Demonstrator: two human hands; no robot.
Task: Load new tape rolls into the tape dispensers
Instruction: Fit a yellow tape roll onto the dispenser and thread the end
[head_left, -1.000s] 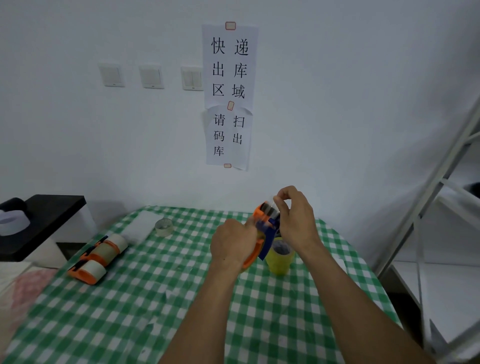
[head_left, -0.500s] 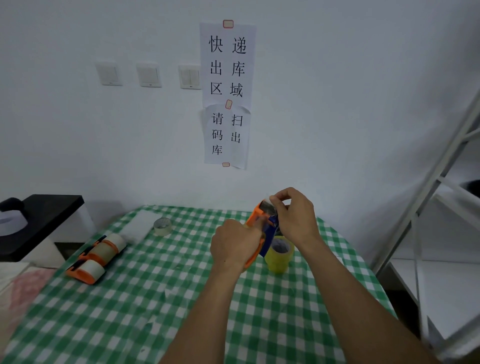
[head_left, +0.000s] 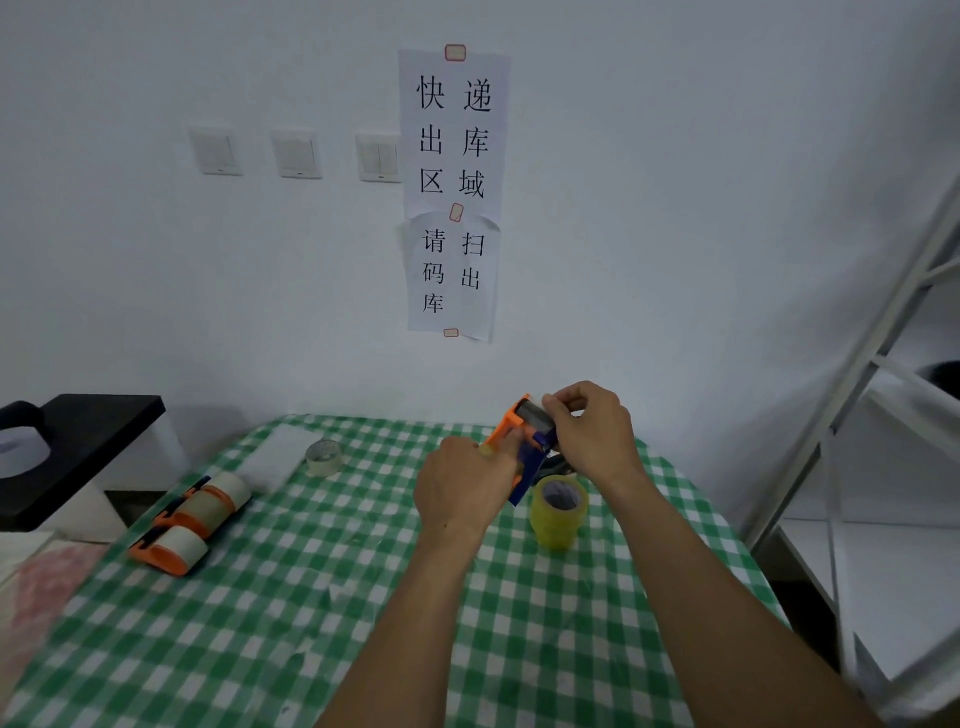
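The left hand (head_left: 464, 486) grips an orange-and-blue plastic tape dispenser (head_left: 511, 422) above the green-checked surface (head_left: 260, 597) — fingers of the right hand (head_left: 597, 434) pinch its upper end.

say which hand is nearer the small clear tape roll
Left. The left hand grips the orange dispenser to the right of the small clear tape roll; the right hand is farther right, past the dispenser.
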